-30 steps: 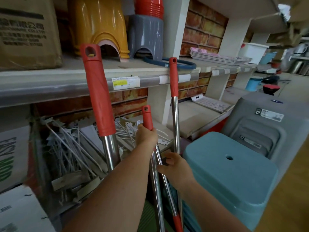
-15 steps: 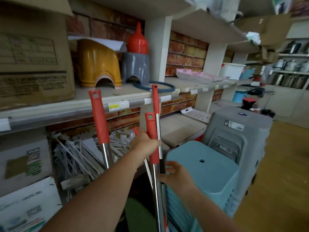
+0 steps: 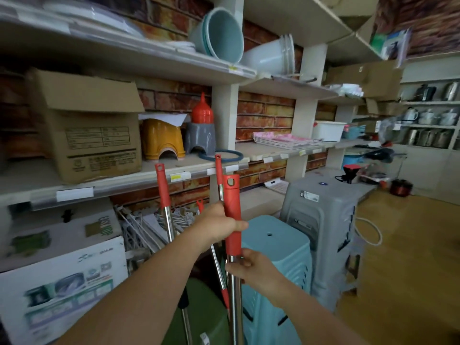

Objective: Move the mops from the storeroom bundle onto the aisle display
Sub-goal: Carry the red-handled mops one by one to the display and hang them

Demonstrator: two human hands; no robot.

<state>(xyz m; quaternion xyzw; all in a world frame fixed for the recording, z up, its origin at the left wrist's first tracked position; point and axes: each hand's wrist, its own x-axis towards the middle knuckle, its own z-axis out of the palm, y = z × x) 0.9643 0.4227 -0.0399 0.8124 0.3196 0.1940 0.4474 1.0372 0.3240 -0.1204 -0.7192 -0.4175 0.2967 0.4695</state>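
Note:
Several mop handles with steel shafts and red plastic grips stand upright in front of the shelves. My left hand [image 3: 219, 224] is wrapped around the red grip of the nearest mop handle [image 3: 232, 207]. My right hand [image 3: 251, 266] holds the same handle's steel shaft just below the red grip. A second handle [image 3: 163, 188] stands free to the left. A third handle [image 3: 218, 170] rises behind my left hand, and a thin fourth handle [image 3: 216, 260] slants below it. The mop heads are out of view.
A teal stool stack [image 3: 281, 247] and a grey stool stack [image 3: 323, 210] stand close on the right. Cardboard boxes [image 3: 92, 135] and a white carton [image 3: 64, 277] fill the left shelves. A green stool [image 3: 199, 314] sits below. The wooden floor [image 3: 408, 257] extends to the right.
The view has tilted up and pulled back. The handle I hold has risen, its red grip now higher in my left hand, while my right hand has slid to just under the grip.

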